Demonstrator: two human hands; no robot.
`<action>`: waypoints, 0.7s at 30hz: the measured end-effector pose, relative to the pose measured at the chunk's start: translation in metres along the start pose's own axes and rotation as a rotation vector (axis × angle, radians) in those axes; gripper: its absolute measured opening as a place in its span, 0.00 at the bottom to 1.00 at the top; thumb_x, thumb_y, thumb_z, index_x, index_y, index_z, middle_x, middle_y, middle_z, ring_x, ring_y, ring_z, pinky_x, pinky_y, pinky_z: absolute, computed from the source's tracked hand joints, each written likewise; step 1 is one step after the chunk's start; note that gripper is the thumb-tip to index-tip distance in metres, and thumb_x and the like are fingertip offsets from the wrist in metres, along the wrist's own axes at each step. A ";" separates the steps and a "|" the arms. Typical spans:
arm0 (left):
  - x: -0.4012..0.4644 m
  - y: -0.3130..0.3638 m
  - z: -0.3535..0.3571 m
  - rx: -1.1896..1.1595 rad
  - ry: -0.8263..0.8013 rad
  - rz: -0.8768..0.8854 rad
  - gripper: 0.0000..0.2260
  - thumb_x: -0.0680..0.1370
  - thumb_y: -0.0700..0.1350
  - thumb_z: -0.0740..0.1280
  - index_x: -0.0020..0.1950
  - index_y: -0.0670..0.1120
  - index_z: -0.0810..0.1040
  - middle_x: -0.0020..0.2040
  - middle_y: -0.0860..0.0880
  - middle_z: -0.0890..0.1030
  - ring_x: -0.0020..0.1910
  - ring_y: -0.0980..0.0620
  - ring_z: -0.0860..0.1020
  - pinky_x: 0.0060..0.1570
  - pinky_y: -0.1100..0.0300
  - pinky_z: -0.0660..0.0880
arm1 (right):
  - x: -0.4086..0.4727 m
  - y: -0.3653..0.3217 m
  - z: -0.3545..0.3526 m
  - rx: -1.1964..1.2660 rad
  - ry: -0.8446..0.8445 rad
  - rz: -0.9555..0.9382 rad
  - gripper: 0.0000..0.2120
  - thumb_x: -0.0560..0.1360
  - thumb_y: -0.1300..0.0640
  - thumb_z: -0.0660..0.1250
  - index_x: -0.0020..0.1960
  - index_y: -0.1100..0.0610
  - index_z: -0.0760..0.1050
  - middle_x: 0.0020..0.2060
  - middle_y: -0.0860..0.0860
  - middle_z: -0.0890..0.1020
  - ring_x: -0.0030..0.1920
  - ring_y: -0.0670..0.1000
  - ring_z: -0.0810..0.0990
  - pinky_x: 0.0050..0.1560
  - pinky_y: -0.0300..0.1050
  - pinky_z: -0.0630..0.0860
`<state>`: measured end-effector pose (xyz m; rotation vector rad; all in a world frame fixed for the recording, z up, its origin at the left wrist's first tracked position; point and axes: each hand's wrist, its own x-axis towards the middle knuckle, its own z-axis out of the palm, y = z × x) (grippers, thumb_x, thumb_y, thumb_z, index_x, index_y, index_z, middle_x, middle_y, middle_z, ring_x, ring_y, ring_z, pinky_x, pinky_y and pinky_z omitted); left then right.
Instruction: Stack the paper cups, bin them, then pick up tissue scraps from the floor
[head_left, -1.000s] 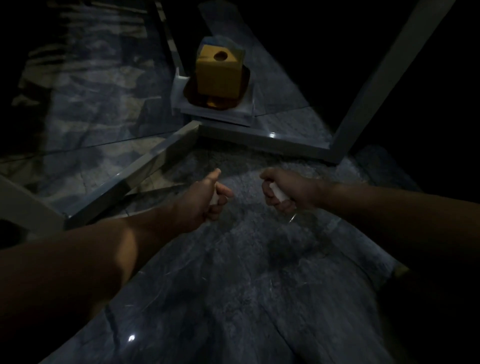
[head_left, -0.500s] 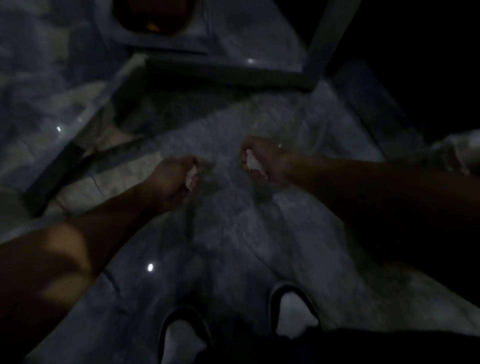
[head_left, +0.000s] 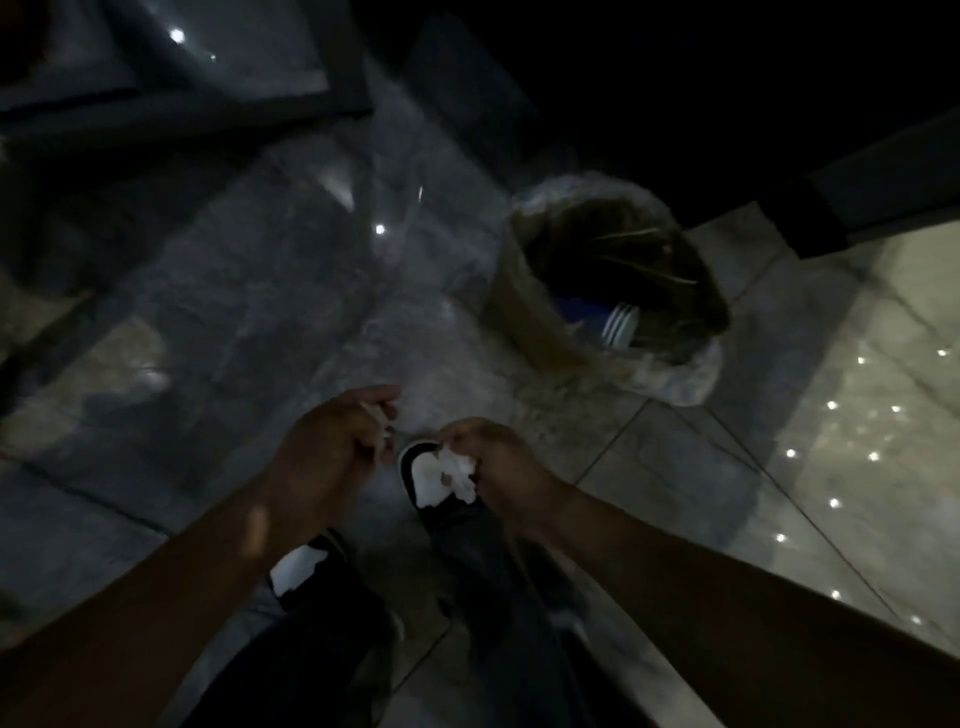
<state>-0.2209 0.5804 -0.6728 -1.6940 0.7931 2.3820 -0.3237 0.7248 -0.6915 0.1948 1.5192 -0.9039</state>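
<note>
The scene is dim. My left hand (head_left: 332, 447) is closed around white tissue scraps (head_left: 383, 423) that poke out past the fingers. My right hand (head_left: 498, 467) is clenched on another wad of white tissue scraps (head_left: 460, 475). Both hands hover close together above my feet. Ahead and to the right stands a round bin (head_left: 524, 312) lined with a clear bag. White paper cups (head_left: 621, 325) lie stacked inside it, next to something blue. The bin is an arm's length beyond my right hand.
My two feet in black-and-white slippers (head_left: 426, 483) stand on the glossy marble floor (head_left: 234, 312). A dark table frame (head_left: 322, 101) runs across the upper left. A dark furniture edge (head_left: 857, 202) sits at the upper right, behind the bin.
The view has swung right and downward: the bin with the cups is now in sight and the table frame has slid to the top left. Both hands stay closed on tissue and have drawn closer together.
</note>
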 end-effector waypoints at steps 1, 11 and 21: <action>-0.004 0.007 0.021 0.088 -0.006 0.045 0.17 0.79 0.28 0.54 0.49 0.44 0.80 0.43 0.45 0.79 0.34 0.51 0.81 0.31 0.63 0.79 | -0.015 -0.009 -0.011 0.060 0.056 -0.027 0.07 0.77 0.64 0.62 0.47 0.57 0.79 0.40 0.53 0.79 0.43 0.52 0.77 0.50 0.49 0.75; -0.012 0.069 0.187 0.301 -0.062 0.237 0.15 0.81 0.44 0.67 0.61 0.33 0.77 0.56 0.36 0.82 0.51 0.45 0.81 0.53 0.55 0.82 | -0.075 -0.107 -0.123 0.530 0.191 -0.356 0.26 0.83 0.58 0.51 0.34 0.65 0.78 0.27 0.53 0.78 0.28 0.50 0.76 0.33 0.43 0.74; -0.043 0.078 0.149 0.301 0.097 0.068 0.09 0.81 0.43 0.65 0.46 0.42 0.81 0.43 0.44 0.83 0.39 0.48 0.83 0.41 0.57 0.84 | -0.110 -0.096 -0.106 0.593 0.410 -0.037 0.12 0.80 0.58 0.60 0.57 0.64 0.76 0.49 0.60 0.82 0.47 0.56 0.83 0.37 0.42 0.81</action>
